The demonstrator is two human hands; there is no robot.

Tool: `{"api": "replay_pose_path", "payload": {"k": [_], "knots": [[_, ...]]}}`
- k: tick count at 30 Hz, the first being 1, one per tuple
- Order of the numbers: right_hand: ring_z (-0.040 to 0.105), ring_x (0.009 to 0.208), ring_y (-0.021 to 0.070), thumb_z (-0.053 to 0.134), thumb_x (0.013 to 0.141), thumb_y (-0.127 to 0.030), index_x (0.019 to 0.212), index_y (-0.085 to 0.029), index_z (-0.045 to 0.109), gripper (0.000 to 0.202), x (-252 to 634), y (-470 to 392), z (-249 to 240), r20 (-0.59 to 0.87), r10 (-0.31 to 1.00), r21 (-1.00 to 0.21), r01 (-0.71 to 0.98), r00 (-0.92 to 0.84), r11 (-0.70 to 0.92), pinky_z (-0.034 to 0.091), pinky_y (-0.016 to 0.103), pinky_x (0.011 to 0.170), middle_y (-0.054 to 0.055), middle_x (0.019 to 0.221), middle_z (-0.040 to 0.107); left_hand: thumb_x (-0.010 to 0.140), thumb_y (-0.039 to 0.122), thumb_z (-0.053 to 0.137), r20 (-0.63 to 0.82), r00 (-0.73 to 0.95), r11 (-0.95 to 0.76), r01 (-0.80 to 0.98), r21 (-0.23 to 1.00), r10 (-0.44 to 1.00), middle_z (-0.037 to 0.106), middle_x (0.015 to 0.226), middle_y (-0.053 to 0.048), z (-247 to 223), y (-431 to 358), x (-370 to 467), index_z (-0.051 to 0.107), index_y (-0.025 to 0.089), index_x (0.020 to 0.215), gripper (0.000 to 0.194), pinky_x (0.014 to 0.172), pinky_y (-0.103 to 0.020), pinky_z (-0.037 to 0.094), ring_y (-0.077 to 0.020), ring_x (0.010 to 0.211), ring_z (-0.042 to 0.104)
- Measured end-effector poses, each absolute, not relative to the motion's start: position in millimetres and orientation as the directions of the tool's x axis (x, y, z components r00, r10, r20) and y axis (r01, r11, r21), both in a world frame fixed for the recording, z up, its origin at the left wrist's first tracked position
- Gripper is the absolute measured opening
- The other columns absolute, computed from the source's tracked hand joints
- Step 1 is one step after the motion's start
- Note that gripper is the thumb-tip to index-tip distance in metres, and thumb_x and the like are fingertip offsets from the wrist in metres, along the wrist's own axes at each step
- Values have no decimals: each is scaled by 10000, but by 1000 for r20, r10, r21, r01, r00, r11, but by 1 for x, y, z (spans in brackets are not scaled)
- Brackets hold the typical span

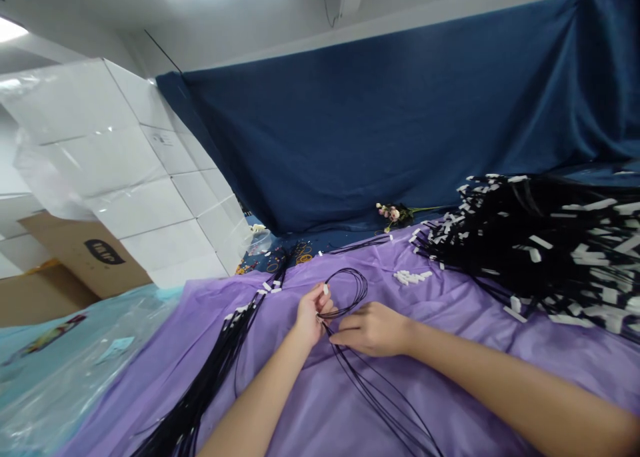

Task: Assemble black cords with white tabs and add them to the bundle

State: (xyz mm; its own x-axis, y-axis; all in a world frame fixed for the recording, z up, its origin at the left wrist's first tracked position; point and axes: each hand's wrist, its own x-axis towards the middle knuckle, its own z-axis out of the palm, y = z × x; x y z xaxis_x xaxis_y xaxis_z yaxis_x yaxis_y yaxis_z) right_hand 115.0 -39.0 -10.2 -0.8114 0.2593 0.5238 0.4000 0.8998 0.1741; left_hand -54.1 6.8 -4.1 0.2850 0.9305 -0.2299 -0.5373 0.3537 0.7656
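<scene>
A bundle of thin black cords point(367, 286) curves in a loop above the purple cloth. My left hand point(313, 314) pinches the cords at the base of the loop, and a small white end piece point(326, 288) shows at its fingertips. Close by on the right, my right hand point(373, 328) has its fingers bent together against the same cords, just below the loop. The long ends of the cords trail down toward the front edge of the view. My right fingertips are partly hidden, so their exact grip is hard to see.
Purple cloth point(300, 404) covers the work surface. A large heap of black cords with white ends point(530, 244) lies right, another bundle point(215, 384) left. Small white pieces point(413, 277) and flowers point(393, 212) lie farther back. White boxes point(150, 177) and a cardboard box point(85, 257) stand left.
</scene>
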Motion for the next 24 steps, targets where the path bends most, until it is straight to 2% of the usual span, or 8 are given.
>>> {"api": "replay_pose_path", "payload": {"k": [11, 24], "knots": [[586, 654, 91, 431, 915, -241, 1132, -262, 584, 267, 115, -38, -11, 503, 267, 160, 392, -822, 906, 427, 207, 568, -14, 887, 662, 708, 314, 625, -230, 292, 355, -518, 778, 928, 262, 434, 102, -4, 7, -54, 349, 191, 661, 306, 371, -214, 127, -39, 313, 190], [579, 646, 91, 411, 921, -240, 1139, -271, 570, 271, 116, -39, -11, 493, 278, 168, 403, -825, 900, 383, 222, 552, -26, 880, 654, 746, 284, 588, -229, 292, 358, -546, 757, 929, 262, 443, 97, -5, 7, -54, 351, 188, 657, 271, 375, -213, 146, -39, 320, 195]]}}
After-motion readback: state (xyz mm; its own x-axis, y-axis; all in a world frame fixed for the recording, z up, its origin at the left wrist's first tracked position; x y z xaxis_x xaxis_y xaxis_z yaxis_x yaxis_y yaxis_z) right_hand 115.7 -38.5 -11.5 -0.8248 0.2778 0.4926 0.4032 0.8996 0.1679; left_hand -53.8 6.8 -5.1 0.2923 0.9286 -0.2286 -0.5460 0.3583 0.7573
